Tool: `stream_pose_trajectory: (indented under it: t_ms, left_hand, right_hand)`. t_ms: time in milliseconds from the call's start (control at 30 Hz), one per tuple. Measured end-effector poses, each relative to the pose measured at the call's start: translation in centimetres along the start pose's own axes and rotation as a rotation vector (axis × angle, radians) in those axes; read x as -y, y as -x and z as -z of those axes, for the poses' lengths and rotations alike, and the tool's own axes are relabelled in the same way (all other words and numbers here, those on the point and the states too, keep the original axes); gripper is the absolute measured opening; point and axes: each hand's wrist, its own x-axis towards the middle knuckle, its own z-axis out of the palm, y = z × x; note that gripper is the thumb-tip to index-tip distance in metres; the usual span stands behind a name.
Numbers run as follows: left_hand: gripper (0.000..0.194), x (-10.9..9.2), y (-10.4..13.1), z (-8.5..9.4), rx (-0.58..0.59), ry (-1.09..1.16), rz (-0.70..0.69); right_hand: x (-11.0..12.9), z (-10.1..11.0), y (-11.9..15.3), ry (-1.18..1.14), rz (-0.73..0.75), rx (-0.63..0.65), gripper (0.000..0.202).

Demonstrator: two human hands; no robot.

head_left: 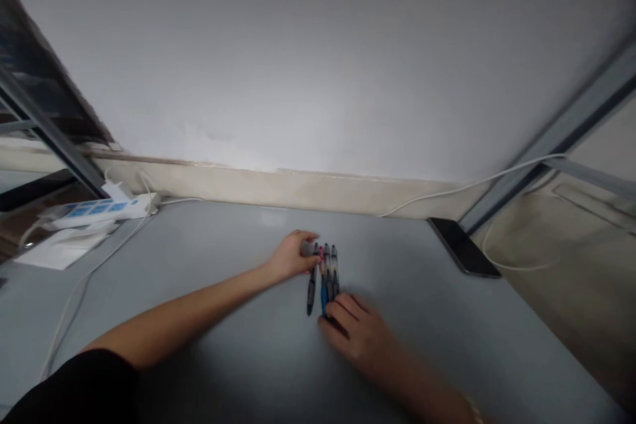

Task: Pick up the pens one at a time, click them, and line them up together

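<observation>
Several pens lie side by side on the grey table, pointing away from me. A black pen point(311, 291) is at the left, slightly apart at its lower end. Beside it are a blue pen with a red tip point(324, 293) and two clear-barrelled black pens, one of them the rightmost pen point(334, 265). My left hand point(293, 256) is at their far ends, thumb and forefinger apart, the thumb across the black pen. Curled around the near ends of the grouped pens is my right hand point(355, 328), which hides those ends.
A black phone point(463, 246) lies at the table's right edge. At the back left, a white power strip point(104, 209) sits by white paper point(62, 248). A white cable point(84, 278) runs down the left side. Metal posts and a wall bound the table point(238, 358).
</observation>
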Motion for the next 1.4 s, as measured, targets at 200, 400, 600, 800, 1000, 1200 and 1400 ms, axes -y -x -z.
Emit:
stream_pose_trajectory:
  t_ms: [200, 400, 600, 800, 1000, 1200, 1400]
  left_hand:
    - [0.049, 0.9, 4.4, 0.5, 0.095, 0.120, 0.089]
    - [0.047, 0.6, 9.3, 0.5, 0.143, 0.284, 0.163]
    - [0.038, -0.5, 9.5, 1.2, 0.053, 0.351, 0.067]
    - [0.051, -0.4, 10.4, 1.2, 0.190, 0.381, 0.093]
    - [0.045, -0.1, 10.7, 0.4, 0.128, 0.583, 0.157]
    - [0.041, 0.3, 10.6, 0.1, 0.025, 0.682, 0.139]
    - [0.044, 0.7, 10.9, -0.3, 0.063, 0.693, 0.131]
  right_hand:
    - [-0.4, 0.8, -0.4, -0.085, 0.013, -0.109, 0.030]
    - [-0.7, 3.3, -0.1, -0.341, -0.127, -0.244, 0.024]
    - [-0.5, 4.7, 2.5, -0.689, -0.482, -0.451, 0.016]
    - [1.1, 5.3, 3.0, -1.025, -0.906, -0.543, 0.009]
    - [2.3, 4.0, 2.0, -1.507, -1.147, -0.256, 0.033]
    - [2.7, 2.6, 2.1, -1.889, -1.299, 0.273, 0.058]
    - [2.2, 2.4, 1.8, -1.804, -1.308, 0.610, 0.071]
